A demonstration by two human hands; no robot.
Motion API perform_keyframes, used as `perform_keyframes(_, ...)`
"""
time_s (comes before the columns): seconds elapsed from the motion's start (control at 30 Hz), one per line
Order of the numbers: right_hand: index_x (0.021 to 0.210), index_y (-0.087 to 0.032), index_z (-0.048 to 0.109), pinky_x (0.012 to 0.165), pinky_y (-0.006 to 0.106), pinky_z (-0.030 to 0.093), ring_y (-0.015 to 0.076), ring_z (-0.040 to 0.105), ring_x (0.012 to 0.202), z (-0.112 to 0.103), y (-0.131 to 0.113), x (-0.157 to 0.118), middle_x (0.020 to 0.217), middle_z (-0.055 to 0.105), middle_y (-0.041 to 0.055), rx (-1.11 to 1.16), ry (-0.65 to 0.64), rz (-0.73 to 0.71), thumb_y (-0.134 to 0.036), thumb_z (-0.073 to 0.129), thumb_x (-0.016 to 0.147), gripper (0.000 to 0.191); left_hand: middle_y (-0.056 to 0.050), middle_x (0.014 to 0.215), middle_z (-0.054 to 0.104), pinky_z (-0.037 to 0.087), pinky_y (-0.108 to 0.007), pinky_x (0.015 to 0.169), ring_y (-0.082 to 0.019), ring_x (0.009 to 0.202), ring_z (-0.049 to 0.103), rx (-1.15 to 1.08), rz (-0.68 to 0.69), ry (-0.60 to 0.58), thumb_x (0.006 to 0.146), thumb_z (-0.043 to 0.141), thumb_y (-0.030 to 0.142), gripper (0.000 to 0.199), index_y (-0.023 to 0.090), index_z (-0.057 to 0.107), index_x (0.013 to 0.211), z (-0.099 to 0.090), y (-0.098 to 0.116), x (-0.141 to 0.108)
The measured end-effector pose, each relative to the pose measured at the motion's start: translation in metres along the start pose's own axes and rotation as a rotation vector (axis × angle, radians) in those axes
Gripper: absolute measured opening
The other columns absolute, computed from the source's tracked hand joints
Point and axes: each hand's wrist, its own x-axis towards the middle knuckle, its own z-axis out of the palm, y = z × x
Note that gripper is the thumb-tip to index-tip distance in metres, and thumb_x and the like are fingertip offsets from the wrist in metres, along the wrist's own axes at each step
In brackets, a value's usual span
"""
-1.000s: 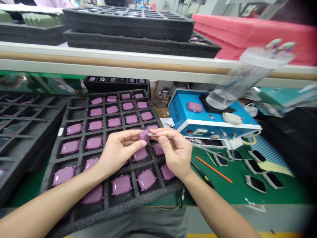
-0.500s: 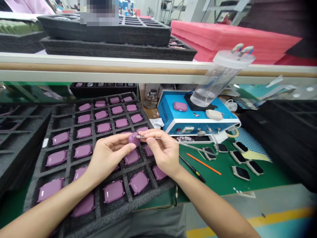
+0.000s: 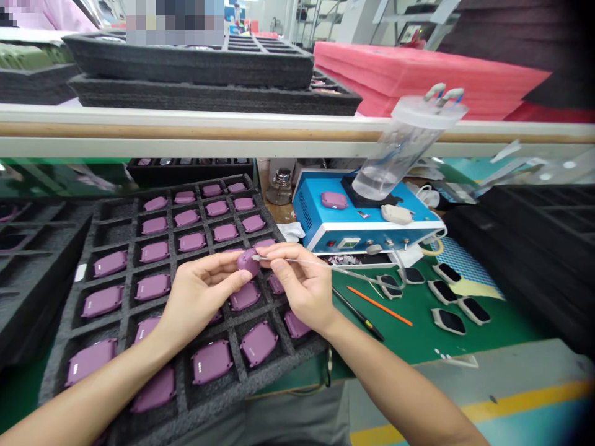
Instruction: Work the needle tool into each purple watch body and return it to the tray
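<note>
Between the fingertips and thumb of my left hand [image 3: 199,294] is a small purple watch case [image 3: 248,262], held edge-on above the tray. My right hand [image 3: 307,288] pinches a thin clear tube [image 3: 356,272], whose narrow metallic tip [image 3: 257,257] meets the side of the case. Whether the tip enters a hole there cannot be made out. Beneath both hands lies a black foam tray [image 3: 183,353] with similar purple watch cases [image 3: 212,362] in its compartments. The tube runs off to the right toward a blue dispensing machine [image 3: 320,214].
On the machine stand a clear cylinder [image 3: 385,161], a loose purple case [image 3: 334,200] and a beige case [image 3: 397,214]. An orange stick [image 3: 381,306], a black pen [image 3: 360,314] and several beige watches [image 3: 449,321] lie on the green mat. A shelf edge [image 3: 186,147] crosses above; foam trays [image 3: 525,260] are stacked right.
The whole view has shifted slightly to the left. Both hands keep the same grip, with the tube tip still against the purple watch case.
</note>
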Motion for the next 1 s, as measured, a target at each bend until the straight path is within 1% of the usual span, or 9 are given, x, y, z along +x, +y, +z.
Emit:
perform_keyframes(0.17,0.099,-0.024,0.073,0.09,0.039,0.067,0.0221,0.076,0.104,-0.0003,0.0001,0.0002,0.105,0.077,0.0075,-0.009,0.0,0.01,-0.035,0.063,0.1,0.015,-0.009,0.1,0.084,0.065,-0.042,0.095,-0.029,0.095,0.081,0.003,-0.026,0.02,0.065,0.095,0.044,0.051,0.018,0.083,0.107,0.0003,0.0012,-0.0001)
perform_keyframes(0.33,0.1,-0.025,0.074,0.089,0.038,0.067,0.0213,0.076,0.103,-0.0004,-0.0001,0.0004,0.105,0.077,0.0067,0.008,-0.003,0.003,-0.033,0.063,0.1,0.013,-0.009,0.099,0.084,0.065,-0.04,0.095,-0.028,0.094,0.081,0.001,-0.052,0.043,0.063,0.096,0.043,0.053,0.016,0.082,0.107,0.0012,0.002,-0.0003)
perform_keyframes(0.5,0.099,-0.025,0.073,0.089,0.038,0.067,0.0217,0.076,0.103,0.0,-0.0003,0.0,0.105,0.077,0.0069,-0.004,-0.003,0.017,-0.036,0.063,0.1,0.015,-0.009,0.098,0.084,0.066,-0.04,0.094,-0.029,0.094,0.081,0.008,-0.058,0.053,0.062,0.096,0.044,0.053,0.016,0.082,0.105,0.002,0.0042,0.0)
perform_keyframes(0.7,0.099,-0.025,0.073,0.089,0.038,0.068,0.0218,0.076,0.103,0.0002,0.0006,0.0006,0.105,0.076,0.0071,-0.001,-0.001,0.015,-0.036,0.063,0.1,0.015,-0.009,0.098,0.084,0.066,-0.042,0.093,-0.03,0.094,0.081,0.029,-0.03,0.035,0.064,0.095,0.046,0.052,0.018,0.083,0.105,0.0017,0.0034,0.0009)
perform_keyframes(0.9,0.1,-0.025,0.074,0.088,0.038,0.068,0.0213,0.076,0.102,0.0006,-0.0007,-0.0002,0.105,0.076,0.0068,0.019,-0.008,0.005,-0.034,0.064,0.1,0.013,-0.008,0.098,0.084,0.066,-0.04,0.094,-0.028,0.093,0.081,0.007,-0.027,0.038,0.064,0.095,0.042,0.049,0.018,0.083,0.105,0.0013,0.0028,-0.0004)
perform_keyframes(1.0,0.1,-0.025,0.074,0.088,0.038,0.068,0.0216,0.076,0.102,0.0003,-0.0001,0.0003,0.105,0.076,0.0069,0.006,-0.001,0.01,-0.034,0.064,0.1,0.013,-0.008,0.098,0.085,0.066,-0.038,0.094,-0.027,0.093,0.081,-0.005,-0.025,0.018,0.066,0.095,0.041,0.048,0.018,0.082,0.106,-0.0004,0.0023,0.0008)
